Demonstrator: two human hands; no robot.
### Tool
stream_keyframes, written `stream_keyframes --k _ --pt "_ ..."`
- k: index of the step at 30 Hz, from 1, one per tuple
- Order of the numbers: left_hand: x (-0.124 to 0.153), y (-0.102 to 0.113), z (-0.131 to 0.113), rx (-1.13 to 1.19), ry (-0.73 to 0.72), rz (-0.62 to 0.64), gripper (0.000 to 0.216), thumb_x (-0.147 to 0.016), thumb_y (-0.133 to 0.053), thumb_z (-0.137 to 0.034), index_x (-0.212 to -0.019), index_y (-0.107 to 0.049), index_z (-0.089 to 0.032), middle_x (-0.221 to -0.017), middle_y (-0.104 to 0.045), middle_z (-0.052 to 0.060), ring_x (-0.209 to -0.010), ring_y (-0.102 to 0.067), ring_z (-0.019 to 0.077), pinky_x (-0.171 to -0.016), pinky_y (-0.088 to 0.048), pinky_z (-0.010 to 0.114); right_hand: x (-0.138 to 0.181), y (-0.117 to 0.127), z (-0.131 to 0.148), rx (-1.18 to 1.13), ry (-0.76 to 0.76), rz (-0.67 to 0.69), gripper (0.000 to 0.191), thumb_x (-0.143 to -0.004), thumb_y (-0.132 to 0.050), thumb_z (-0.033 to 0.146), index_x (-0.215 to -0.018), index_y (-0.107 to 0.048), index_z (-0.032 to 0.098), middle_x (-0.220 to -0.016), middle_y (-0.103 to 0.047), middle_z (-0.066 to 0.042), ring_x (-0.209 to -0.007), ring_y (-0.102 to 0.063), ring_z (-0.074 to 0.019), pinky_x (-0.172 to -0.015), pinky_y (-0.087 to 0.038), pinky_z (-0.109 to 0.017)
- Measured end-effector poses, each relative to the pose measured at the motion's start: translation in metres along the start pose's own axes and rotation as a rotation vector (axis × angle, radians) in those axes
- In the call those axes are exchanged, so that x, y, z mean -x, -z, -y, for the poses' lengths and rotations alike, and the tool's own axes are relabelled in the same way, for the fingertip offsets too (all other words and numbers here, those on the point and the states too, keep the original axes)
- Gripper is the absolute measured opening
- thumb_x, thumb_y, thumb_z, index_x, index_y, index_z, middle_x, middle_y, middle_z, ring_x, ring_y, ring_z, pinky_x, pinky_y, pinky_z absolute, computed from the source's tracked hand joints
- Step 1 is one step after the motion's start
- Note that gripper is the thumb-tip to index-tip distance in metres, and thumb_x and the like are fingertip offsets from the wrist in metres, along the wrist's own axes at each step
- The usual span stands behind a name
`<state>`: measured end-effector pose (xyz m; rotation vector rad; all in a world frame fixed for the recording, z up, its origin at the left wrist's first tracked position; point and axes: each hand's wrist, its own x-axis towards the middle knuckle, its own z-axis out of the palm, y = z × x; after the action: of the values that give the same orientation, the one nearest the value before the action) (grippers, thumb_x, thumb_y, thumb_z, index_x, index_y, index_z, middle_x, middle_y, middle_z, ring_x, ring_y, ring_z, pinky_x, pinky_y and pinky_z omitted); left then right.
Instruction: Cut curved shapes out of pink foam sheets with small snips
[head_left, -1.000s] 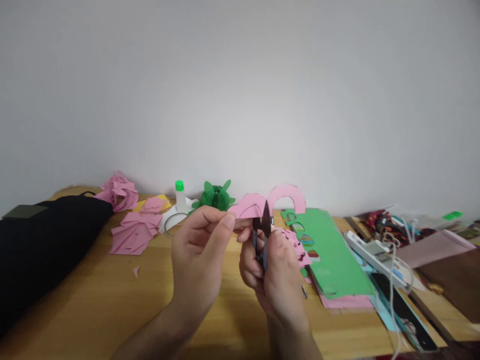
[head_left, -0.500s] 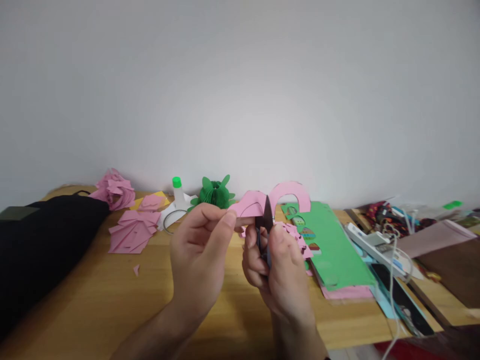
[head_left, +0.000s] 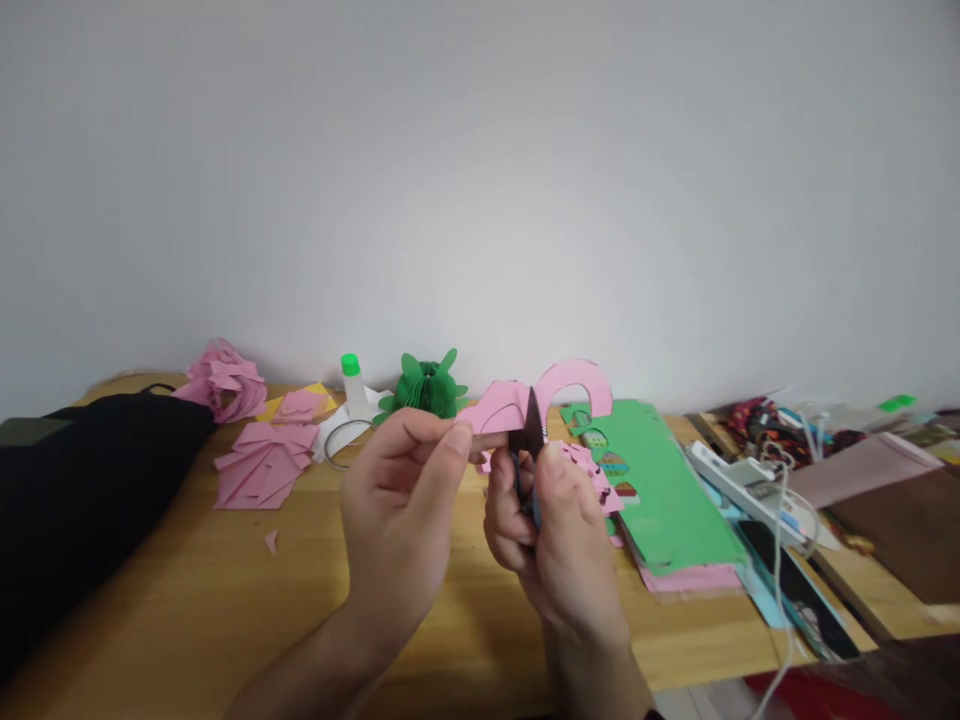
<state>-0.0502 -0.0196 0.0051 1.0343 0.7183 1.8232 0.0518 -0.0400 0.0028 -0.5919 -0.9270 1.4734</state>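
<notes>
two bare hands are nearest, raised above the wooden worktop [head_left: 172,620]. the left hand [head_left: 397,510] pinches one curved pink paper strip [head_left: 499,402] between thumb and fingers; the right hand [head_left: 559,540] is closed around one pair of scissors [head_left: 530,430], blades pointing up. the strip is in midair, over the middle of the worktop, with an arch showing on each side of the blades; whether it is cut through there, i cannot tell.

by the near right corner lies one phone [head_left: 799,595]. along the left edge is one black cloth bag [head_left: 97,490], its contents hidden. between that bag and the left hand is one small pink scrap [head_left: 271,541].

farther back, one green sheet [head_left: 675,500] lies right of centre over pink paper [head_left: 694,578], with one white power strip [head_left: 739,490] beside it. left of centre is one folded pink stack [head_left: 266,468].

near the far edge are one pink paper bundle [head_left: 223,380], one green-capped glue stick [head_left: 353,387] and one green pleated paper figure [head_left: 427,392]. toward the far right corner, clear plastic [head_left: 847,415] sits among clutter too jumbled to count.
</notes>
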Motion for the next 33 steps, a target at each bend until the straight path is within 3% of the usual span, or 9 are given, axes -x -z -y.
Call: stream_keyframes --k 33 --pt "-0.0045 -0.0021 -0.0029 -0.062 0.015 -0.037 0.014 -0.082 -0.071 -0.026 -0.070 -0.065 -0.021 -0.056 -0.065 -0.005 -0.051 -0.064 0.0113 -0.052 -0.054 0.021 0.0008 0.0041 0.0025 0.180 -0.029 -0.052 0.040 -0.095 -0.054 0.051 -0.072 -0.055 0.018 -0.048 -0.028 0.011 -0.038 -0.013 -0.0042 -0.033 -0.018 -0.015"
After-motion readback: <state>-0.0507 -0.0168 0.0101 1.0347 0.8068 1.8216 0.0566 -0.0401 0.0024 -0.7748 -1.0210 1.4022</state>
